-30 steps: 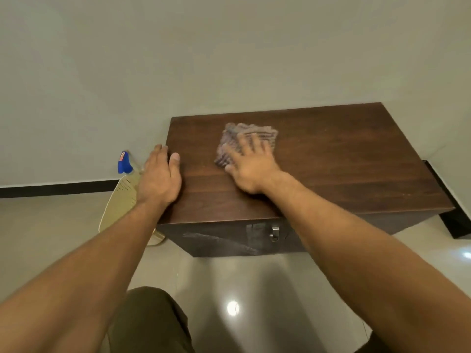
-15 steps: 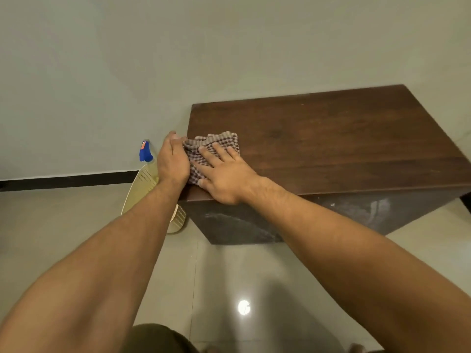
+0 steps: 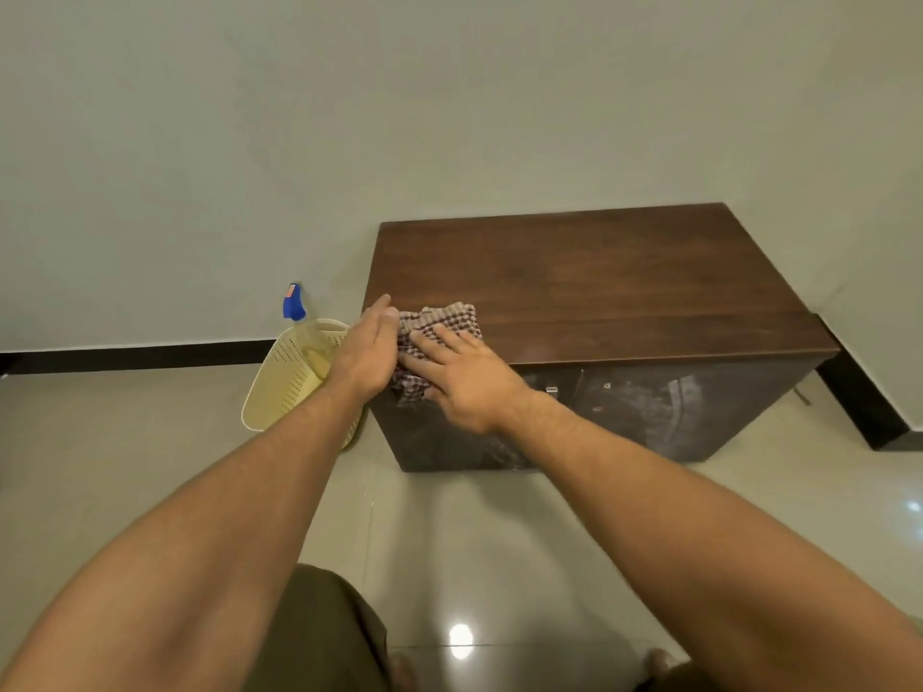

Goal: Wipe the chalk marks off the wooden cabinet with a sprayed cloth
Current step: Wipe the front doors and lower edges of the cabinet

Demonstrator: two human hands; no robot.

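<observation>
At the front-left corner of the wooden cabinet [image 3: 624, 292], the checked cloth [image 3: 449, 317] lies bunched on the top surface, with its near part hanging over the front edge. The right hand [image 3: 464, 382] presses flat on it with straight, spread fingers. The left hand [image 3: 367, 352] stands edge-on against the cabinet's left side, fingers straight and holding nothing, just beside the cloth and perhaps touching it.

The top looks dark and largely free of marks, while pale chalk smears [image 3: 649, 407] show on the front face. The step in hand appears to be finishing the top at this corner. The next move likely calls for carrying the cloth down over the edge and rubbing the front panel with firm pressure.

A cream perforated basket [image 3: 289, 372] stands on the floor at the left, with a blue spray bottle top [image 3: 293, 302] behind it.
</observation>
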